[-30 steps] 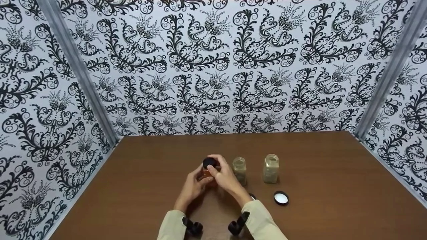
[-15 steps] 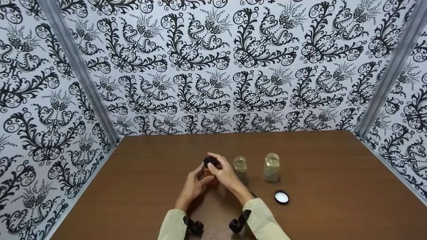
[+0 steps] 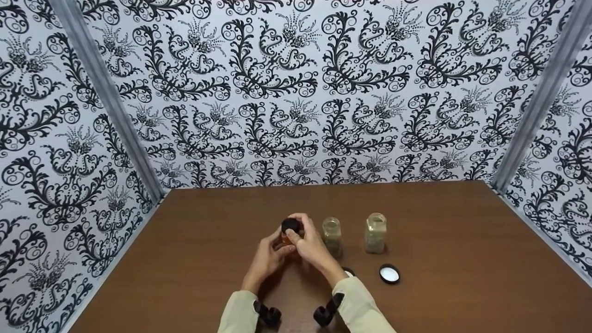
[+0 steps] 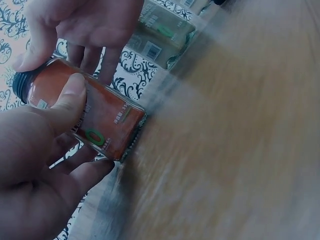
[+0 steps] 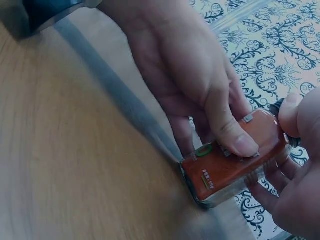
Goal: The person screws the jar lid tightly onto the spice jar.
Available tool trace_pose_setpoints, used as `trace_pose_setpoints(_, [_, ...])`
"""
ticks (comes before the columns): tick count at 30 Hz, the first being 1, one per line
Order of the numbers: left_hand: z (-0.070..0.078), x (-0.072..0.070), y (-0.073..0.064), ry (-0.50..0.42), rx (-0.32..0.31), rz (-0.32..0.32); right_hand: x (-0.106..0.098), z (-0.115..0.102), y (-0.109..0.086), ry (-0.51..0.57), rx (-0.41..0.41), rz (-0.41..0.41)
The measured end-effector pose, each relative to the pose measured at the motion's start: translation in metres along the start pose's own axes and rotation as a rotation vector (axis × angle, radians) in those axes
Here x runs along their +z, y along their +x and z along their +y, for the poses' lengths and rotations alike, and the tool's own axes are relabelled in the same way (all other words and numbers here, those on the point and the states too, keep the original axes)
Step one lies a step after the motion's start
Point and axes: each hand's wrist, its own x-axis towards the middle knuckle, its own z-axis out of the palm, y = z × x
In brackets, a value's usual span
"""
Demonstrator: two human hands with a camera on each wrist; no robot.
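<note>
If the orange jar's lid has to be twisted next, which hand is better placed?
Probably the right hand: its thumb and fingers hold the lid, while the left hand grips the jar by its body, which suits steadying more than turning.

A hand could cross the counter [image 3: 208, 222] on the broad left side or right of the right jar [image 3: 376, 236]. The left jar [image 3: 332, 239], a narrow gap away, blocks the way right of the right hand [image 3: 311, 243]. A lid [image 3: 390, 274] obstructs the right jar's near side; the wall [image 3: 286, 134] closes the far edge.
</note>
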Motion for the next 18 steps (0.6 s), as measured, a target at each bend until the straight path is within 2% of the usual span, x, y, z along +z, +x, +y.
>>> trace_pose_setpoints(4, [-0.0008, 0.0002, -0.0007, -0.002, -0.006, 0.005, 0.0043, 0.0003, -0.0003, -0.039, -0.004, 0.051])
trace_pose_setpoints(10, [-0.0027, 0.0001, -0.0048, 0.124, 0.018, 0.028, 0.0090, 0.0020, -0.0006, -0.082, -0.032, 0.100])
trace_pose_setpoints(13, [-0.0024, 0.0000, -0.0055, 0.161, 0.005, 0.037, 0.0092, 0.0030, -0.0010, -0.093, -0.040, 0.101])
trace_pose_setpoints(18, [0.0019, 0.0007, -0.0020, 0.085, -0.011, 0.029, 0.0076, 0.0013, 0.0009, -0.126, -0.062, 0.116])
